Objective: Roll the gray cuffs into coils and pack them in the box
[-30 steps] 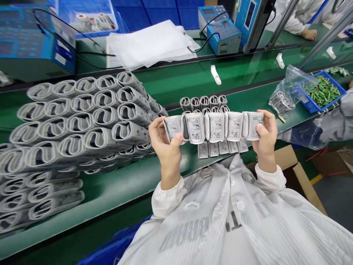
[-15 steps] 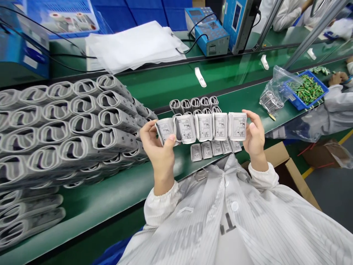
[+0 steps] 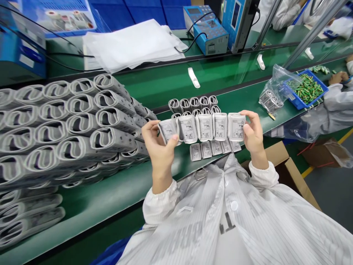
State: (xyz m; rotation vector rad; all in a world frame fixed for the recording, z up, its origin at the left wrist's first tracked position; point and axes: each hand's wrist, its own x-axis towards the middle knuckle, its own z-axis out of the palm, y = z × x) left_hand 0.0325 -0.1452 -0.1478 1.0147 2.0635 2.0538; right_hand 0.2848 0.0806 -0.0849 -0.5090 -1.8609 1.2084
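I hold a row of several rolled grey cuffs [image 3: 205,127] with printed labels, squeezed side by side in the air above the green belt. My left hand [image 3: 158,141] grips the row's left end, thumb on the outer cuff. My right hand [image 3: 252,132] clamps the right end. Under the row, more rolled cuffs [image 3: 194,103] stand in two rows on the belt, with another row [image 3: 215,148] at the near edge. A big stack of the same cuffs [image 3: 74,121] is piled at the left.
White sheets [image 3: 132,44] and a blue device [image 3: 211,35] sit on the far bench. A blue bin of green parts [image 3: 306,88] and a plastic bag [image 3: 271,97] lie right, by a co-worker's sleeve [image 3: 335,106]. A cardboard box [image 3: 289,169] stands below right.
Both hands have pressed the row of cuffs a little tighter together. The view has shifted slightly; the row stays at the same height above the belt.
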